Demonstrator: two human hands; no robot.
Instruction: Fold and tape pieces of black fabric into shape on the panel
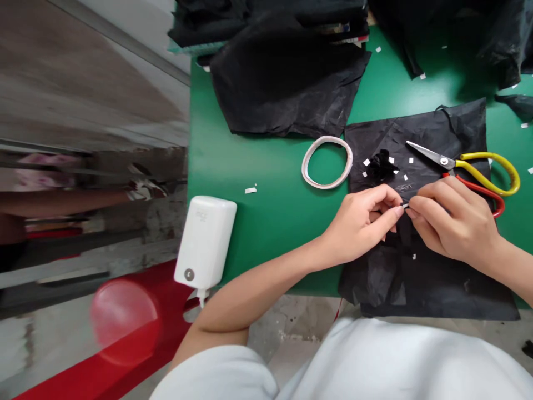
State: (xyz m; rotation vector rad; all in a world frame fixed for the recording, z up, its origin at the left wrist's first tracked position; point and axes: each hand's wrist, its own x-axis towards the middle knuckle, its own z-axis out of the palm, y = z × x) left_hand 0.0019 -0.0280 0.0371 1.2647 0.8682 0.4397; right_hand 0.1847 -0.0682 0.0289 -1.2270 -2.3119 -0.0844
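My left hand [365, 222] and my right hand [452, 219] meet fingertip to fingertip over a black sheet [420, 278] spread on the green table [258, 166]. Both pinch a tiny dark piece between thumb and forefinger; it is too small to name. Just beyond the fingers sits a small crumpled black tuft [380, 163] among several white paper scraps. Scissors [470, 166] with yellow and red handles lie on the sheet past my right hand, blades toward the left.
A white tape ring [327, 162] lies left of the sheet. A white device [205, 240] overhangs the table's left front corner. More black sheets [287, 72] are piled at the back. A red bar [104, 355] runs below on the floor.
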